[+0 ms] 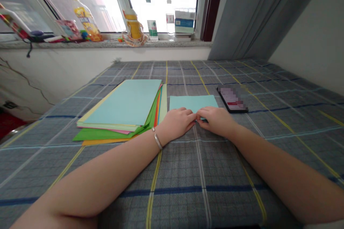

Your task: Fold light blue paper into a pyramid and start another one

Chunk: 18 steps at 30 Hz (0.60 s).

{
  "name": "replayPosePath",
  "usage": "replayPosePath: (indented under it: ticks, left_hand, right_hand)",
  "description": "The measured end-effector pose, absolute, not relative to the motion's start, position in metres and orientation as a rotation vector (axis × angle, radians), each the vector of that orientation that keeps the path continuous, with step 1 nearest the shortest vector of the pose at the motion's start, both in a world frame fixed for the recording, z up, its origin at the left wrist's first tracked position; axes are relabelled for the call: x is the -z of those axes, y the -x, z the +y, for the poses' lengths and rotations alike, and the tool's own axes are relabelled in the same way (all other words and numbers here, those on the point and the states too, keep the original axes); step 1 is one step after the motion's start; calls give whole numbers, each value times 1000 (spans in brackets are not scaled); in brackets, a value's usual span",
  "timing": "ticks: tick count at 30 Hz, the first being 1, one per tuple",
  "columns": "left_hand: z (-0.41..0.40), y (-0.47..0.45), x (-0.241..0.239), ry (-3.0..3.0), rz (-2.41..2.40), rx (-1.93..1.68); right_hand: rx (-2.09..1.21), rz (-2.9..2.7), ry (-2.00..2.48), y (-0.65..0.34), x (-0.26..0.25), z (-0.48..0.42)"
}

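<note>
A light blue sheet of paper point(192, 102) lies on the plaid cloth in front of me, its near edge under my fingers. My left hand point(179, 121) rests on the left part of that edge, fingers curled together and pressed on the paper. From the right, my right hand point(215, 120) pinches the same edge near its middle, thumb below and fingers above. The fingertips of both hands almost meet. Most of the near edge is hidden by the hands. Left of them sits a stack of coloured paper point(126, 100), light blue on top, with green, orange and yellow sheets sticking out.
A phone point(233, 99) lies right of the sheet. Plaid cloth point(182, 179) covers the surface. On the windowsill point(107, 44) stand a yellow drink bottle point(87, 19), a yellow cup point(133, 27), a green-white tube point(152, 30) and a box point(185, 21). A grey curtain point(249, 14) hangs at right.
</note>
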<state>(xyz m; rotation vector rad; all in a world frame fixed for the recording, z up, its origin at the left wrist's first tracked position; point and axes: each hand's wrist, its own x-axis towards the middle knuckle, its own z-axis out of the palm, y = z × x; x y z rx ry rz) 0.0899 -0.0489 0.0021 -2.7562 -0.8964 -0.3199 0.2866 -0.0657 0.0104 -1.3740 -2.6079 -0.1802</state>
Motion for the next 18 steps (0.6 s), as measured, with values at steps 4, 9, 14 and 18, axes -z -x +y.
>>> replayPosePath:
  ticks: [4, 9, 14, 18]
  left_hand:
    - [-48, -90, 0, 2730, -897, 336]
    - [-49, -91, 1, 2736, -875, 333]
    - [-49, -92, 1, 2781, -884, 341]
    - [-50, -92, 1, 2799, -979, 322]
  right_hand:
    - [201, -2596, 1353, -286, -6, -64]
    - [252, -2601, 1317, -286, -5, -64]
    - [280, -2642, 1279, -287, -6, -64]
    - [215, -2615, 1249, -289, -4, -62]
